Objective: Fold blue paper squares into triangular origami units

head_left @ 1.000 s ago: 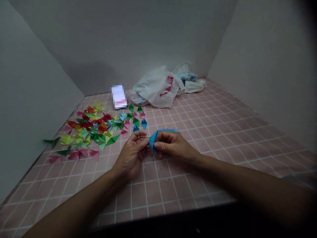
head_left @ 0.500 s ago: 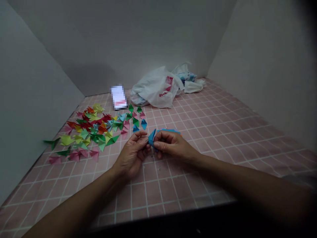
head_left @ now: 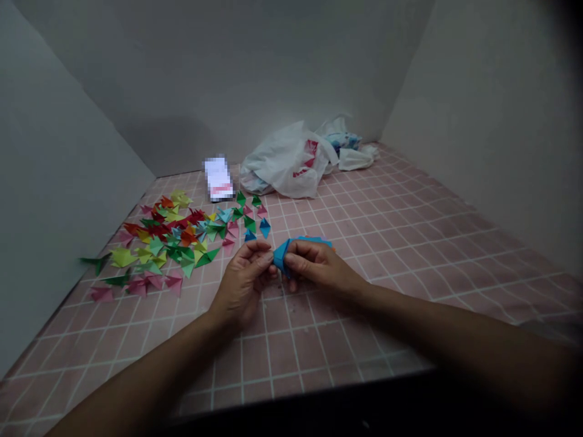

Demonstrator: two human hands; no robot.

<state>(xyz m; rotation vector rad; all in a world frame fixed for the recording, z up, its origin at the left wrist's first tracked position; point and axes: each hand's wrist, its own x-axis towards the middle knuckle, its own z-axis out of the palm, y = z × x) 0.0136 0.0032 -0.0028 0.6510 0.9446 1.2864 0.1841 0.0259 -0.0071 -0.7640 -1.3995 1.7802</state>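
Note:
A folded blue paper piece [head_left: 280, 255] is pinched between both my hands just above the pink tiled surface [head_left: 392, 243]. My right hand [head_left: 314, 267] grips it from the right, thumb on top, and hides most of it. My left hand [head_left: 246, 279] holds its left tip with thumb and fingertips. More blue paper [head_left: 314, 240] shows behind my right hand. A spread of small folded paper triangles [head_left: 173, 240] in red, green, yellow, pink and blue lies to the left of my hands.
A white plastic bag [head_left: 291, 161] with red print lies at the back, with more crumpled bags [head_left: 350, 152] to its right. A small white packet [head_left: 218, 178] stands by the back wall. Grey walls close in the left, back and right sides.
The blue paper piece has been turned and folded smaller between my fingers. Both hands stay in almost the same place.

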